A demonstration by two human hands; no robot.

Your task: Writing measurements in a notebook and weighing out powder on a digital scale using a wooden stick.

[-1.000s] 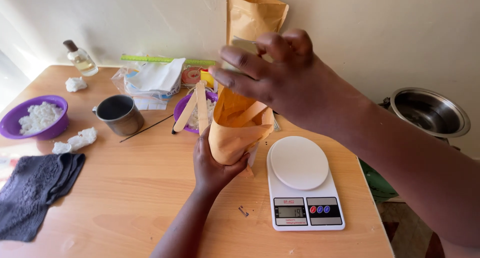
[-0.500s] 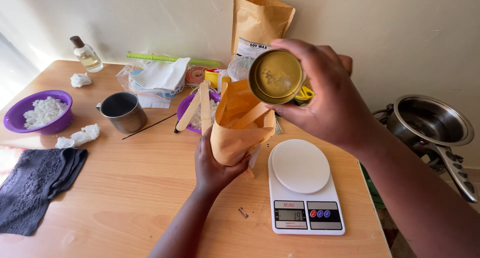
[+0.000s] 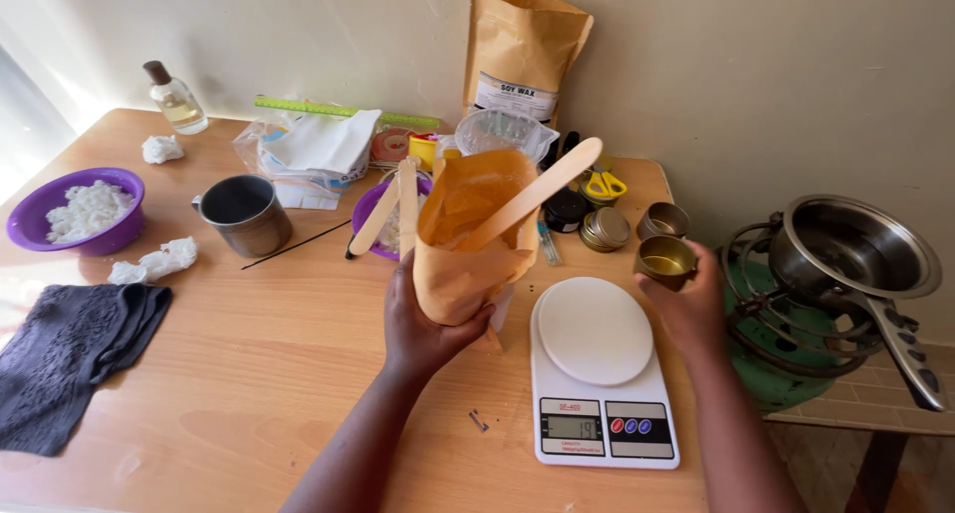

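My left hand (image 3: 423, 326) grips the bottom of an open brown paper bag (image 3: 471, 236) standing on the wooden table (image 3: 249, 374). A flat wooden stick (image 3: 530, 196) leans out of the bag's mouth to the right. My right hand (image 3: 688, 304) holds a small gold tin (image 3: 665, 261) upright, just right of the white kitchen scale (image 3: 601, 370). The scale's round plate is bare and its display is lit.
A second tall brown bag (image 3: 522, 53) leans on the wall. Nearby are gold tins (image 3: 605, 228), yellow scissors (image 3: 601, 186), a purple bowl with sticks (image 3: 373, 214), a metal mug (image 3: 244, 214), a purple bowl of white flakes (image 3: 78, 210), a dark cloth (image 3: 70, 349), and a pot on a burner (image 3: 846, 249).
My right hand came down from above the bag's mouth to the table's right side with the gold tin, now held upright. The wooden stick now stands in the bag.
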